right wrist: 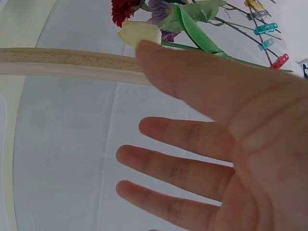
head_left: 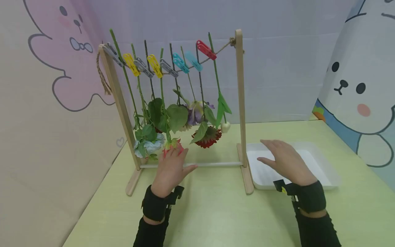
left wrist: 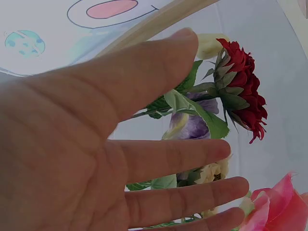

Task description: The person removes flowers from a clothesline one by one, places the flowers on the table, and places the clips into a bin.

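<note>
Several artificial flowers hang upside down from a twine [head_left: 182, 71] on a wooden rack [head_left: 240, 99], each stem held by a clothespin, such as the red clothespin [head_left: 206, 50]. My left hand [head_left: 172, 168], fingers straight and spread, is in front of the rack and nearest the pink flower [left wrist: 276, 204], partly covering it in the head view. A dark red flower [left wrist: 243, 89] hangs to its right. My right hand [head_left: 285, 159] is held with straight fingers over a white tray [head_left: 330, 180], holding nothing. The white tulip [right wrist: 139, 34] hangs near the rack's right post.
Blue flowers [head_left: 152, 145] and a purple flower [head_left: 195, 111] hang on the same line. A white crossbar [head_left: 216, 164] joins the rack's feet on the pale yellow table [head_left: 216, 212]. Curtains with cartoon animals [head_left: 348, 85] stand behind and beside the table.
</note>
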Demonstrator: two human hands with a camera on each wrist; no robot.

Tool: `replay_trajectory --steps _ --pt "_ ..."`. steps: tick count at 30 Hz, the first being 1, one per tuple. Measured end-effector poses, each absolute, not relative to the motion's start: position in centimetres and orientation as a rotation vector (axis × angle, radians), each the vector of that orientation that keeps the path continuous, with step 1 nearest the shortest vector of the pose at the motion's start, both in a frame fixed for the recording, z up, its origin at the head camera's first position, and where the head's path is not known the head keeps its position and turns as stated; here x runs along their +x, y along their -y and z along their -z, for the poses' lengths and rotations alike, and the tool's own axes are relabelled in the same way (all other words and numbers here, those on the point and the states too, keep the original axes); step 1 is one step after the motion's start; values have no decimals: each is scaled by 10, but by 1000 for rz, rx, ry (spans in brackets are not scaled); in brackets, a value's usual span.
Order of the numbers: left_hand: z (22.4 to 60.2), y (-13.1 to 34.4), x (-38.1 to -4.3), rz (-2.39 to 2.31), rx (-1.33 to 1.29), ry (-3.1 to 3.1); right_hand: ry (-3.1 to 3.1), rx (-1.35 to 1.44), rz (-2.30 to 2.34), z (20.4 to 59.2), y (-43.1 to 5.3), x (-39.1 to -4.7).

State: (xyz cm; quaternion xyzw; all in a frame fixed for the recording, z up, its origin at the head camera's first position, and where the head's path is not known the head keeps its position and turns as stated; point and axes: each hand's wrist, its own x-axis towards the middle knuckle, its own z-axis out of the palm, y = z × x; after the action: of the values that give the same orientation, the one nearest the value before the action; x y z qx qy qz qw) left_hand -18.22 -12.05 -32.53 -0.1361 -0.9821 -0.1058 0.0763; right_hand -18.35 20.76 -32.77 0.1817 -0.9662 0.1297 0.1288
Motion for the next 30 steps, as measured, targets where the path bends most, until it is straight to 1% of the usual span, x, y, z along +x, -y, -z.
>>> replay_trajectory --steps 6,12,15,18,22,26,30 --pt "329 121 -181 452 -418 2815 2719 511 -544 332 -202 -186" --pt "332 125 -184 585 -410 2772 2406 486 -704 344 -191 -196" --pt "331 127 -184 599 -409 2750 2282 509 -738 340 -185 -199" --pt "327 126 -186 549 -446 2688 2229 556 -688 318 -184 -199" --pt "312 122 -191 416 -552 2555 2203 651 -568 269 -189 -198" --pt "281 113 -202 446 -632 2485 2160 751 -486 214 -191 -204" --pt "247 96 -220 456 -604 2504 2151 822 -367 165 -180 -213"
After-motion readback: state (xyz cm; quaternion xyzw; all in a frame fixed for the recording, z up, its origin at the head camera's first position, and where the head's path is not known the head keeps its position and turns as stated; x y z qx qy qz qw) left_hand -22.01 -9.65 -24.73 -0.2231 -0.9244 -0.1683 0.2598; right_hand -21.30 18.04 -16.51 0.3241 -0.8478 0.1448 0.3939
